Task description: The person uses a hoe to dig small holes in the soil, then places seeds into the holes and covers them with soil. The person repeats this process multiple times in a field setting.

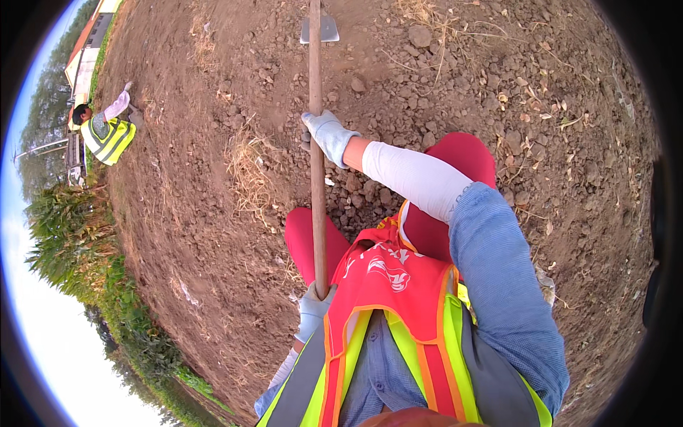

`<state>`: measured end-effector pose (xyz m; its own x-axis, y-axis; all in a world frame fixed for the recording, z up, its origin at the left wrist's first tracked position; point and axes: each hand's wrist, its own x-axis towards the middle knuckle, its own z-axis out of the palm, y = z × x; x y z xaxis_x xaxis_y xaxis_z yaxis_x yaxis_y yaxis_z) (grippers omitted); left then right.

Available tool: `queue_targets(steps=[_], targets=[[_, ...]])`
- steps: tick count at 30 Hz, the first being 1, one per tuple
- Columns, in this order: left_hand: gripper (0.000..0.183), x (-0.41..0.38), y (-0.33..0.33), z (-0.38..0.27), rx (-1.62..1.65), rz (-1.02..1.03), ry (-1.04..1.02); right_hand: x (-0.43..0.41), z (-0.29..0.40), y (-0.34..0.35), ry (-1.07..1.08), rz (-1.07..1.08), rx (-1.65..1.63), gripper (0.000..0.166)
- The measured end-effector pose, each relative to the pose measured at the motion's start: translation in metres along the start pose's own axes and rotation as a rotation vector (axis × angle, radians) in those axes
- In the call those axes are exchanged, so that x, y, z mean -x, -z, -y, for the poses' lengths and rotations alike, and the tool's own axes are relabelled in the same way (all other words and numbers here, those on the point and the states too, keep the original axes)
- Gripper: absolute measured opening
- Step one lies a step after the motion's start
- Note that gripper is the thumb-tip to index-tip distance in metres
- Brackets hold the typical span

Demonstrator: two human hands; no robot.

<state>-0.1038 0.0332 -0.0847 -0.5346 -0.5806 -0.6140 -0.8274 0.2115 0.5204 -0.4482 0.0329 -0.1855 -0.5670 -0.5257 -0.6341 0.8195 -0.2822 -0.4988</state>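
Observation:
A long wooden handle (316, 187) runs from my left side out ahead of me, with a flat metal hoe blade (327, 31) at its far end. My right hand (330, 136), in a pale work glove, is wrapped around the middle of the shaft. Near the butt end, beside my left hip, my gloved left hand (314, 309) grips the same handle. The blade is at the brown soil (256, 74); whether its edge is sunk in cannot be told. Part of the blade is hidden behind the shaft.
Clods (419, 36) and dry straw (251, 165) lie over the ground, with dry leaves (533, 104) to the right. At the far left a person in a yellow reflective vest (109, 139) bends over the soil. Green plants (128, 299) border the field, and a building (88, 58) stands beyond.

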Motion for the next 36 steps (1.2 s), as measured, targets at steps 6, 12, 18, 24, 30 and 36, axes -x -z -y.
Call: queue_targets(steps=[6, 12, 18, 24, 30, 36], targets=[[0.032, 0.05, 0.028, 0.02, -0.113, 0.011, 0.151, 0.039, -0.091, 0.006, -0.342, -0.218, -0.025, 0.024], [0.033, 0.045, 0.015, 0.037, -0.104, -0.048, 0.14, 0.071, -0.081, -0.014, -0.229, -0.037, 0.098, 0.02], [0.034, -0.013, -0.008, 0.012, -0.157, -0.07, 0.003, -0.012, -0.005, 0.003, -0.009, 0.027, -0.022, 0.019], [0.036, 0.012, 0.015, 0.028, -0.183, 0.019, 0.018, 0.005, -0.051, 0.026, -0.171, -0.188, -0.002, 0.016], [0.037, 0.06, 0.017, 0.059, -0.183, -0.057, 0.161, 0.065, -0.098, 0.002, -0.323, -0.196, 0.177, 0.02], [0.038, 0.02, 0.001, 0.029, -0.168, -0.092, 0.19, 0.027, -0.039, -0.004, -0.087, 0.0, 0.038, 0.022]])
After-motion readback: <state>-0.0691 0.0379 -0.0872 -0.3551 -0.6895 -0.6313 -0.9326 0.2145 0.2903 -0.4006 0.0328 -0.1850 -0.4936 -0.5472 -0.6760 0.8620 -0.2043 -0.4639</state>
